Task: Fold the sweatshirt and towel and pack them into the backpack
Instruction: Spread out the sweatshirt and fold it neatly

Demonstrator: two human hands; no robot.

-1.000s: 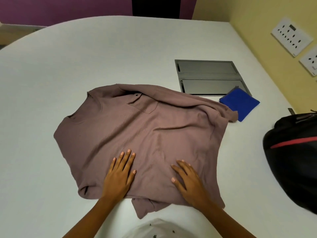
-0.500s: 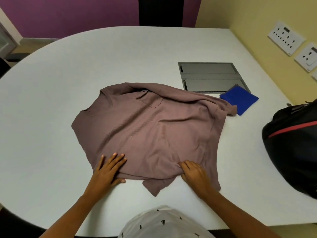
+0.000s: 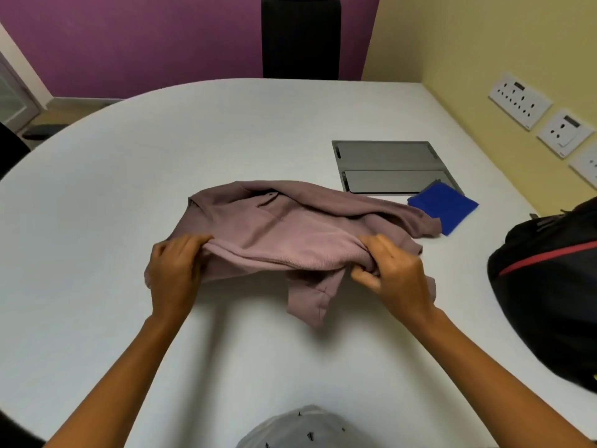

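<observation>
Mauve knit fills the middle of my feed: the sweatshirt (image 3: 290, 227) lies bunched on the white table (image 3: 161, 156), with its near hem lifted off the surface. From my station I see the left hand (image 3: 174, 270) gripping the hem at its left end, fingers curled round the cloth. The right hand (image 3: 397, 273) pinches a wad of the same hem at the right end, knuckles up. Between the two hands the hem runs as a raised ridge, and below it a loose flap of the fabric droops onto the table toward the person. The blue towel (image 3: 444, 208) lies folded flat by the garment's right sleeve end — touching it or just beside it, I cannot tell which. Its far corner overlaps a grey panel (image 3: 387, 160) set flush in the tabletop. The black backpack (image 3: 549, 286), with a red stripe, sits at the right edge of the table, apart from the sweatshirt and partly cut off by the frame.
</observation>
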